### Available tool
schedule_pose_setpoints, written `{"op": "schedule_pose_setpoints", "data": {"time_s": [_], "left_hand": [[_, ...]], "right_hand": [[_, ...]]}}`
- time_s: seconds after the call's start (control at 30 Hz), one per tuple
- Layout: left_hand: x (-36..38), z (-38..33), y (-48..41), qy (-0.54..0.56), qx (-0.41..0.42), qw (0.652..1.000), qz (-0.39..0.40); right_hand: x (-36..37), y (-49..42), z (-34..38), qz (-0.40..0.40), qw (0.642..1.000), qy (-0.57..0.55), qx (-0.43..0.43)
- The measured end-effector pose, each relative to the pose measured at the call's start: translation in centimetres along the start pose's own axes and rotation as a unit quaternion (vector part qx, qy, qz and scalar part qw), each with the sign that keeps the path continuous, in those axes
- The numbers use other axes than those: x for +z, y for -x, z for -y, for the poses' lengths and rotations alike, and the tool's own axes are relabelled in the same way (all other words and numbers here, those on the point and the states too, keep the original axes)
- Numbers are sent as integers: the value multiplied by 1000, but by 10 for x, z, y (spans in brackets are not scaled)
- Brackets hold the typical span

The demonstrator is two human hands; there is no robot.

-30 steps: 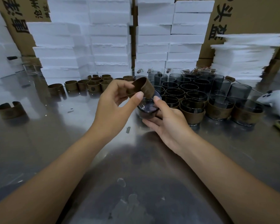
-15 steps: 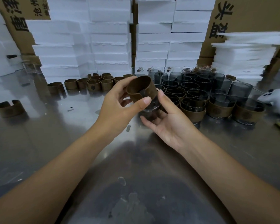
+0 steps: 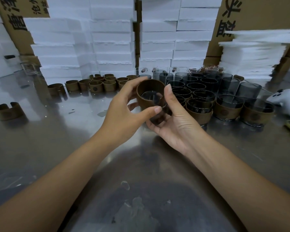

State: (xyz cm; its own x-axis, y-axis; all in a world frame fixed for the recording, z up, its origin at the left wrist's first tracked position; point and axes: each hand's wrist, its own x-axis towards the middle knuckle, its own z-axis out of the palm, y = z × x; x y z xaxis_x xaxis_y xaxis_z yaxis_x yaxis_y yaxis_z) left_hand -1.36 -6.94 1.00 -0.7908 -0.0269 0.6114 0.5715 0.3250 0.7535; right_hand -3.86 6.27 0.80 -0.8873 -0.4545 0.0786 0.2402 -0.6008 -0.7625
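Above the steel table (image 3: 57, 139) my left hand (image 3: 124, 114) grips a brown leather-like sleeve (image 3: 146, 99) between thumb and fingers. The sleeve sits around the upper part of a dark smoked glass (image 3: 157, 118), whose base shows below it. My right hand (image 3: 174, 121) cradles the glass from underneath and the right, with its thumb raised against the sleeve's rim. Both are held lifted off the table, mouth tilted toward me.
Several loose brown sleeves (image 3: 97, 84) stand in rows at the back left, one more (image 3: 7, 110) far left. Several smoked glasses (image 3: 199, 91), some sleeved (image 3: 228, 109), crowd the right. White foam boxes (image 3: 107, 39) and cardboard line the back. A white controller (image 3: 285, 99) lies far right.
The sleeve, held tilted above the glass a second ago, has come down over the glass. Both hands rose slightly and turned the glass's mouth toward me.
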Motion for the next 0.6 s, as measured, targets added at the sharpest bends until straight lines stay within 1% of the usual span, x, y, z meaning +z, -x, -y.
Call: {"op": "schedule_pose_setpoints", "data": {"time_s": [0.13, 0.23, 0.43, 0.53, 0.6], "left_hand": [[1, -1, 1, 6, -9, 1000, 16], [3, -5, 1, 42, -27, 998, 29], [0, -3, -2, 78, -93, 993, 11], [1, -1, -2, 107, -104, 988, 30], [2, 1, -2, 139, -138, 979, 50]], "right_hand": [[-1, -1, 0, -7, 1000, -3, 3], [-1, 0, 0, -11, 1000, -1, -8], [0, 1, 3, -21, 1000, -3, -14], [0, 1, 3, -25, 999, -13, -19], [0, 0, 3, -33, 999, -13, -17]]}}
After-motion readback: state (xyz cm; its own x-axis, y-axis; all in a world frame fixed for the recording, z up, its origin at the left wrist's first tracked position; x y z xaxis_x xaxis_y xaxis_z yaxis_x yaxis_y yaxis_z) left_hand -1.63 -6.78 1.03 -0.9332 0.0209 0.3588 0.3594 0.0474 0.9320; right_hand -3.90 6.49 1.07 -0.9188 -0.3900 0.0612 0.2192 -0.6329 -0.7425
